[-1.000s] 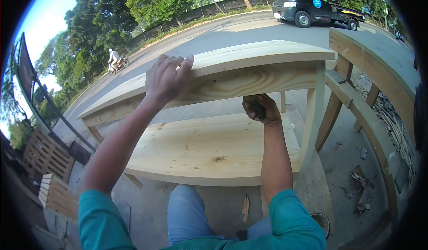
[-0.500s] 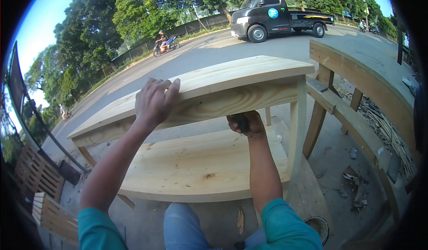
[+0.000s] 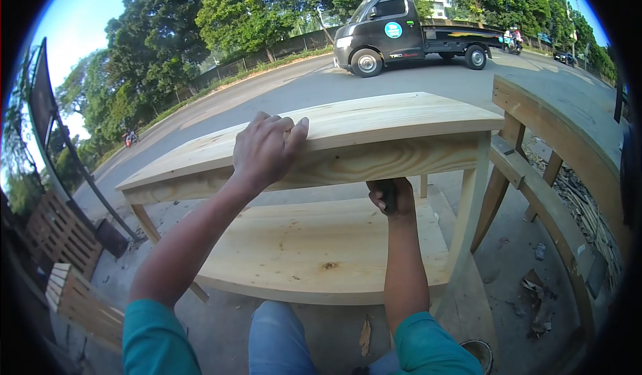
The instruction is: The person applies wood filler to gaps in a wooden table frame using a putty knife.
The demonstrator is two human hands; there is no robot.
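A pale wooden table (image 3: 374, 122) with a lower shelf (image 3: 301, 255) stands in front of me. My left hand (image 3: 269, 149) rests on the front edge of the tabletop, fingers bent over the top surface and closed on the edge. Below the front apron (image 3: 348, 164), my right hand (image 3: 394, 197) is wrapped round a dark object (image 3: 386, 194), held close to the apron's lower edge. The fingers partly cover that object, and its far end cannot be made out.
A wooden frame (image 3: 568, 124) stands close on the right, with sticks and scraps beside it. Slatted wooden pieces (image 3: 63, 234) lean at the left. Beyond the table, a dark pickup truck (image 3: 401, 37) and motorcycles are on the road.
The view has shifted, so the table and both hands appear farther right. My left hand still rests on the edge and my right hand still holds the dark object. The nearer motorcycle has moved left.
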